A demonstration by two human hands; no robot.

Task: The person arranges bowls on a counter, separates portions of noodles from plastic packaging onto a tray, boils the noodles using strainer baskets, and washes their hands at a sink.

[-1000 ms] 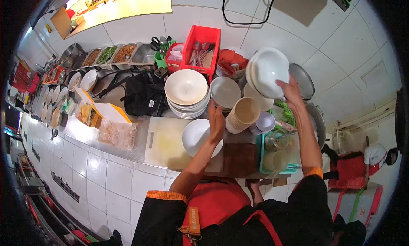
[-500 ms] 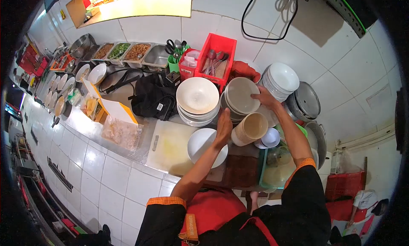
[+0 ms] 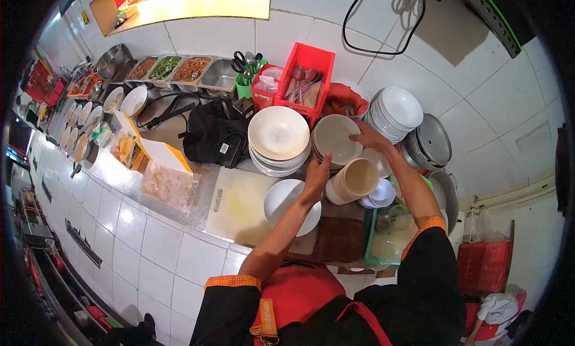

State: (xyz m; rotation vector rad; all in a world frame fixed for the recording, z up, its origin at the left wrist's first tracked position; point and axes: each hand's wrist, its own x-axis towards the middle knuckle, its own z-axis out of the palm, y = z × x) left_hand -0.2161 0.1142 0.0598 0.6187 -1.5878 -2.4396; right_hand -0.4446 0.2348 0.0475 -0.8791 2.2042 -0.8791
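Observation:
A stack of off-white bowls [image 3: 337,136] stands in front of me. My right hand [image 3: 371,137] has its fingers curled on the right rim of the top bowl. At the stack's near left side is my left hand [image 3: 317,175], fingers extended and thumb apart; whether it presses on the bowls I cannot tell. Left of it rises another stack of wide white bowls [image 3: 279,133]. A single white bowl [image 3: 281,203] sits below my left wrist, partly behind the forearm. Nested beige paper cups [image 3: 359,177] lean between my forearms.
A red cutlery bin [image 3: 311,61], white bowls [image 3: 398,109] and metal pots [image 3: 432,141] stand behind. To the left are a cutting board [image 3: 236,196], a black bag [image 3: 215,133] and food trays [image 3: 191,69]. Small bowls [image 3: 381,193] and a green-rimmed container [image 3: 392,238] are near my right arm.
The top bowl has shifted slightly left and now sits lined up on its stack. My right hand moved left with it; the left hand's fingers have spread a little.

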